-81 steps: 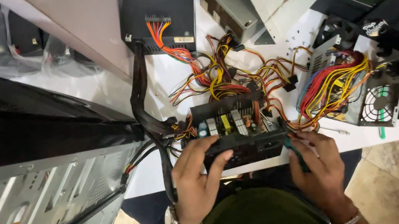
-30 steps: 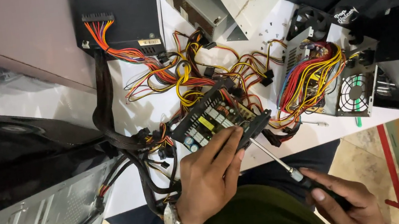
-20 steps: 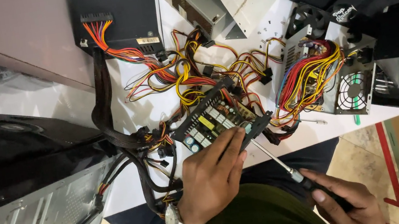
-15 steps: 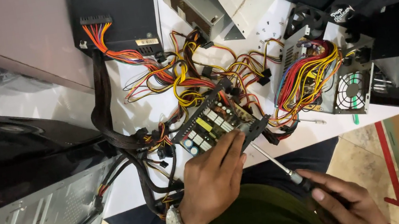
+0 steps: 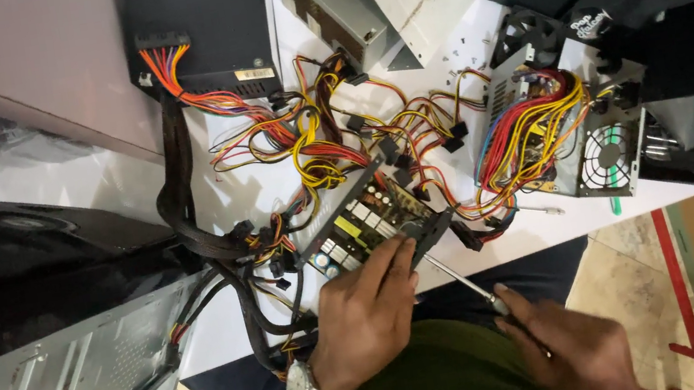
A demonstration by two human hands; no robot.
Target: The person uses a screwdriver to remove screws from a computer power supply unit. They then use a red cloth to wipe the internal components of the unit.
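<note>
a: so the left hand (image 5: 365,316) has its fingers curled over the near edge of the opened power supply (image 5: 370,224), pinning it flat on the white table (image 5: 133,176) right at the front edge. the right hand (image 5: 572,354) is wrapped closed round the handle of a screwdriver (image 5: 460,277), shaft angled up-left with the tip at the near corner of the casing, just beside the left fingertips.

b: looks fine to me. i'd say keep the driver in line with the screw though, at that slant the tip could cam out and skid straight into those fingers.

a: fair. can't actually see the screw head, the fingers hide it.

b: also the yellow and red wire bundle (image 5: 331,147) is lying against the far side of the board. probably worth keeping it away from the tip so nothing snags.
</note>
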